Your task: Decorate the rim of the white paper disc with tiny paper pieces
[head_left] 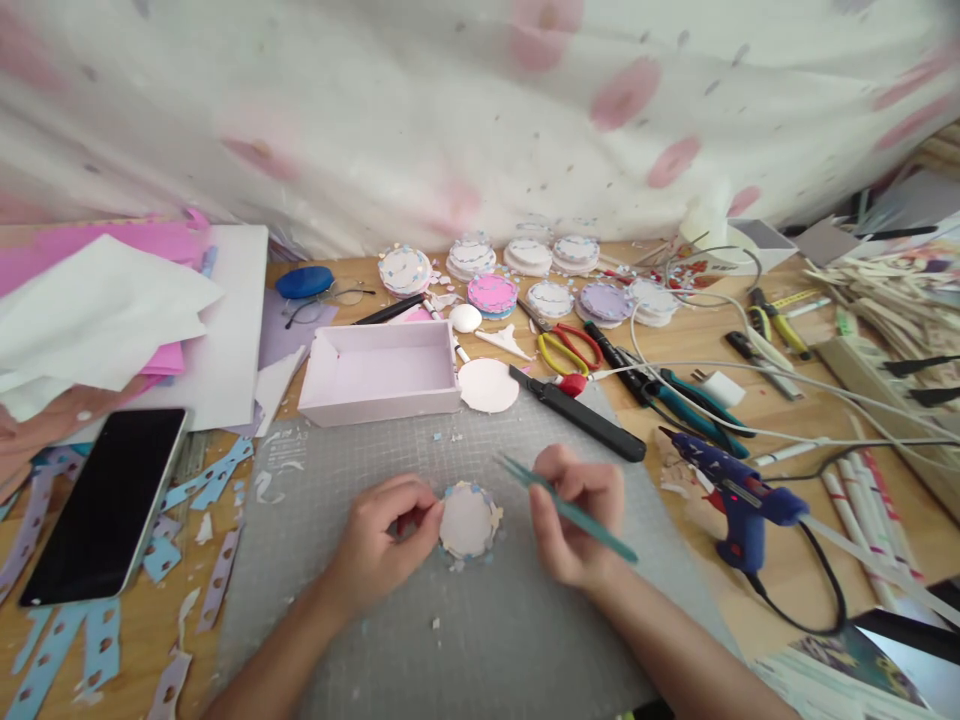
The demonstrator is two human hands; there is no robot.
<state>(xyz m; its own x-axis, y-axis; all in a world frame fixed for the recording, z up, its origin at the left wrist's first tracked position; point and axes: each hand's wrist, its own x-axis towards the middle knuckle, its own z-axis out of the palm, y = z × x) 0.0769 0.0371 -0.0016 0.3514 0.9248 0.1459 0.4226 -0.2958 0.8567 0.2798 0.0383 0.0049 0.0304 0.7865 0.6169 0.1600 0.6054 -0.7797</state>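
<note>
A small round white foam disc (pixel 468 521) with tiny coloured bits along its rim lies on the grey cutting mat (pixel 465 640). My left hand (pixel 382 540) pinches the disc's left edge with closed fingers. My right hand (pixel 576 515) sits just right of the disc, fingers closed round green tweezers (pixel 562 507) whose tips point up and left, above the disc.
A shallow lilac box (pixel 379 376) and a white circle (pixel 487 385) lie beyond the mat. Several decorated discs (pixel 492 294), scissors (pixel 570 347), a black knife (pixel 577 412), pliers and cables crowd the back right. A blue glue gun (pixel 739 500) stands right; a phone (pixel 105 500) lies left.
</note>
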